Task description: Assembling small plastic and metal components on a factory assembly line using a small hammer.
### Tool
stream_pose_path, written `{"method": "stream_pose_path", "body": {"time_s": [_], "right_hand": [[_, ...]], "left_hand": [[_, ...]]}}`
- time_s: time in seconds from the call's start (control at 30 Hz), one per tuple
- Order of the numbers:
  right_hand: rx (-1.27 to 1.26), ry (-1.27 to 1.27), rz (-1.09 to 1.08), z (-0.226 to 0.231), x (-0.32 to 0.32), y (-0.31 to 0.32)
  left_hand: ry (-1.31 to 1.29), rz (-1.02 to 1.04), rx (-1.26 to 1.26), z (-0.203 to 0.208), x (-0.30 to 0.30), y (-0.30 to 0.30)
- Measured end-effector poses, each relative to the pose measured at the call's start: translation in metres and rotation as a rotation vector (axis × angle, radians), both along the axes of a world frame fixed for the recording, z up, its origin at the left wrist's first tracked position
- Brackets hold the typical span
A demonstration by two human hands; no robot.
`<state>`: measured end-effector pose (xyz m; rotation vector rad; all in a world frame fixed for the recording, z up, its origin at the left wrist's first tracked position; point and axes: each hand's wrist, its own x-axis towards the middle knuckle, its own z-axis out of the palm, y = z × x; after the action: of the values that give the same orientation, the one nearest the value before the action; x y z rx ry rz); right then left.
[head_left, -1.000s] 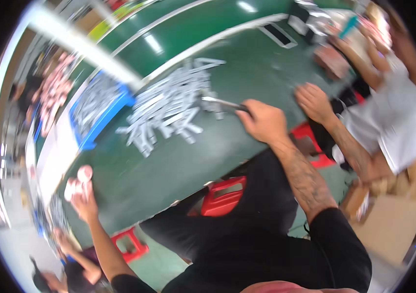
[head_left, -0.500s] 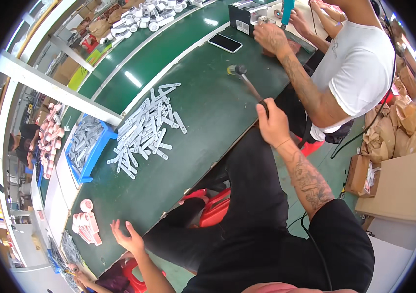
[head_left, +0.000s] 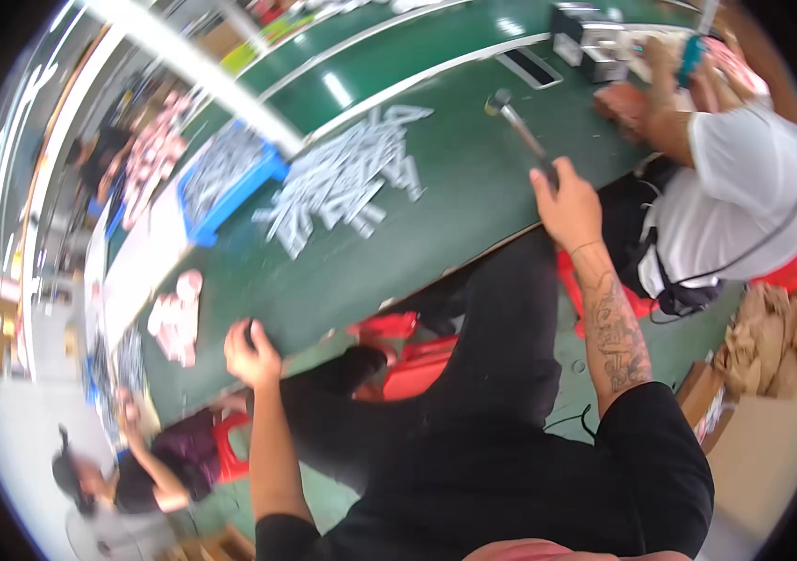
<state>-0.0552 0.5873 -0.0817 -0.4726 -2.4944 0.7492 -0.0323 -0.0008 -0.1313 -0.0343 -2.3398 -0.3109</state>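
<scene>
My right hand (head_left: 567,204) grips the dark handle of a small hammer (head_left: 523,131). Its shaft slants up and away, and its head is over the green table (head_left: 454,201). At the table's near left edge my left hand (head_left: 253,353) has its fingers curled in. A small dark spot shows at those fingertips, too blurred to name. Just left of that hand lies a little group of pink plastic parts (head_left: 176,318). A loose pile of flat grey strips (head_left: 347,178) spreads over the table between my two hands, farther back.
A blue bin (head_left: 202,229) of grey strips stands beside a white post (head_left: 230,89). A phone (head_left: 529,67) lies at the far right. To my right, a co-worker in a white shirt (head_left: 753,178) holds a teal tool (head_left: 691,61). Another person (head_left: 160,467) sits at lower left.
My view has turned, shifting the table's contents. My left hand, spread before, now has its fingers curled. My right hand still holds the hammer over the table.
</scene>
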Motion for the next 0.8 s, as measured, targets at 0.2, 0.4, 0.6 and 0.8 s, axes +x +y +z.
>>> {"method": "stream_pose_path", "body": {"time_s": [0.2, 0.4, 0.6, 0.8], "right_hand": [[0.133, 0.179, 0.234, -0.027, -0.054, -0.067], [0.227, 0.022, 0.272, -0.045, -0.049, -0.061], [0.205, -0.052, 0.299, -0.036, -0.036, -0.067], [0.156, -0.249, 0.356, -0.026, -0.029, -0.033]], "left_hand": [[-0.225, 0.258, 0.015, -0.007, -0.008, -0.013], [-0.264, -0.045, 0.162, 0.051, 0.012, 0.025], [-0.277, -0.279, 0.225, 0.183, 0.104, -0.004], [-0.37, -0.732, 0.024, 0.138, 0.113, 0.145]]}}
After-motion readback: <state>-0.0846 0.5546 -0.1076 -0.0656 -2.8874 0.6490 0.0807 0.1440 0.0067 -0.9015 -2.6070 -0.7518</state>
